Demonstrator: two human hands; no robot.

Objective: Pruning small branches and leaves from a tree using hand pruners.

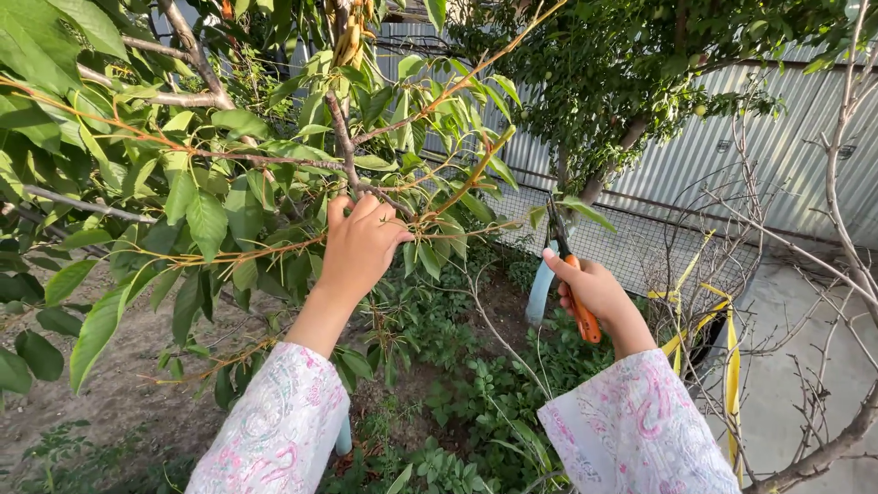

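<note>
Left hand [361, 242] at centre, closed around a thin reddish twig [274, 245], steadying it and drawing it down out of the leafy tangle. Twig running off toward nine o'clock from the fist, with more orange shoots fanning up toward one o'clock.

Right hand [594, 293] at about four o'clock from the left, clenched on the orange handles of the pruning shears [572, 274]. Blades pointing up toward twelve o'clock, near a green leaf, apart from the held twig; whether blades open or shut, hard to tell.

Patterned sleeves [631, 430] at six o'clock. Corrugated metal fence [777, 155] at two o'clock, behind wire mesh. Yellow straps [732, 366] at four o'clock beside bare branches. Low weeds [485, 393] directly below both hands.
</note>
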